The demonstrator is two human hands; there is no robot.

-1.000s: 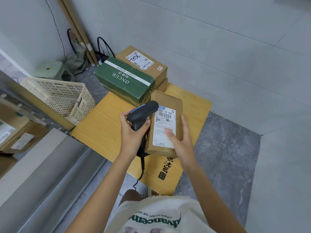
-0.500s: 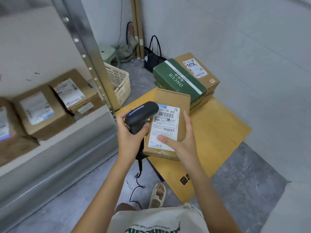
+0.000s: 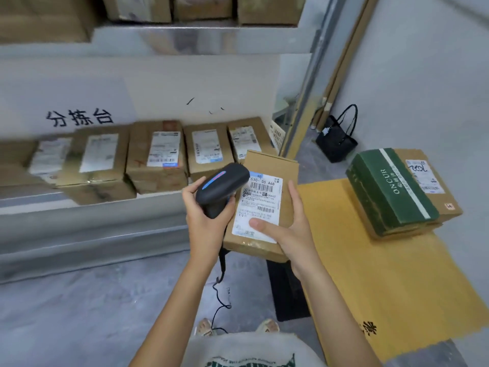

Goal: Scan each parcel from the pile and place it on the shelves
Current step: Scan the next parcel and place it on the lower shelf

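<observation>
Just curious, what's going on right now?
Left hand grips scanner. Right hand holds parcel, label up. Shelf ahead, nothing in the way.

Left hand (image 3: 209, 221) grips scanner (image 3: 222, 188) beside parcel (image 3: 264, 207) (right-held).

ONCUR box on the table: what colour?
Dark green ONCUR box with one white stripe along its top; head view.
</observation>
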